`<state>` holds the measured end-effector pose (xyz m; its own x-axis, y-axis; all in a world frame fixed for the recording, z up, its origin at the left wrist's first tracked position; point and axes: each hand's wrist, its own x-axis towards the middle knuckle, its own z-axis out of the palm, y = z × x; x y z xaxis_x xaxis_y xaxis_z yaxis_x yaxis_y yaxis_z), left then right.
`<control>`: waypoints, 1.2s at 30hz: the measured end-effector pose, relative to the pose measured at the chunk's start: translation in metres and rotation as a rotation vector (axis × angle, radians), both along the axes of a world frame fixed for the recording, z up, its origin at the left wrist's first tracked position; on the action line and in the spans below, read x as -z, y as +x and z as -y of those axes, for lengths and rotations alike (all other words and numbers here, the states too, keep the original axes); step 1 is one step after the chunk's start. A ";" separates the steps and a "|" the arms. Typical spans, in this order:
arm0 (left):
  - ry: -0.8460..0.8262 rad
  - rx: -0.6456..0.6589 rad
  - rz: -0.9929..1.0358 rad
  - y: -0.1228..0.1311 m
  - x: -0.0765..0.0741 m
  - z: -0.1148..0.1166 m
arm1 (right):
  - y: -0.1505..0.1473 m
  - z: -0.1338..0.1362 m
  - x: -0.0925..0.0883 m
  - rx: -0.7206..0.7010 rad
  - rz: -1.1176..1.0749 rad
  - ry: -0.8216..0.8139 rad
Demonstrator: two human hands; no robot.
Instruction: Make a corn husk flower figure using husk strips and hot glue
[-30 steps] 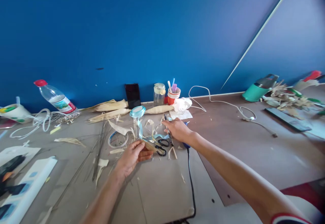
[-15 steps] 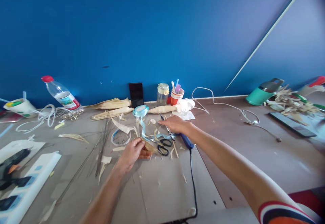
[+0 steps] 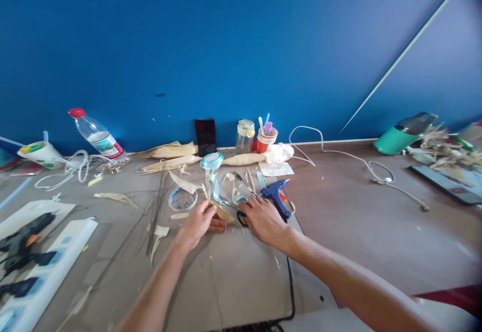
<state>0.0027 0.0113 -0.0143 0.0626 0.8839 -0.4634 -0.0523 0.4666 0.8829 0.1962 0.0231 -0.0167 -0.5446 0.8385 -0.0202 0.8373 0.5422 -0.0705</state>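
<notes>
1. Across the whole view, not one word, number or brand can be read.
2. Nine o'clock from centre: the clear plastic bottle with a red cap [image 3: 90, 127] wears a blue, green, white and red wraparound label [image 3: 107, 144], its print too small and blurred.
3. Three o'clock: the flat, dark-edged rectangular phone [image 3: 439, 181] has a pale screen, too blurred for any text.

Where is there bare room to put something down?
The brown tabletop is mostly bare between the blue plastic glue gun, looping white cable and right forearm. Crowded: ahead of the left hand, with curled pale scraps and light-blue ribbon.
</notes>
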 end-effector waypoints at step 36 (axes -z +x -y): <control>0.254 -0.371 0.267 -0.009 0.007 -0.009 | -0.012 0.040 0.006 0.256 -1.337 -1.061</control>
<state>-0.0067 0.0198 -0.0215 -0.1896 0.9515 -0.2422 -0.4128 0.1465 0.8990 0.1844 -0.0169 -0.0225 -0.5089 0.8211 -0.2585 -0.0444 -0.3249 -0.9447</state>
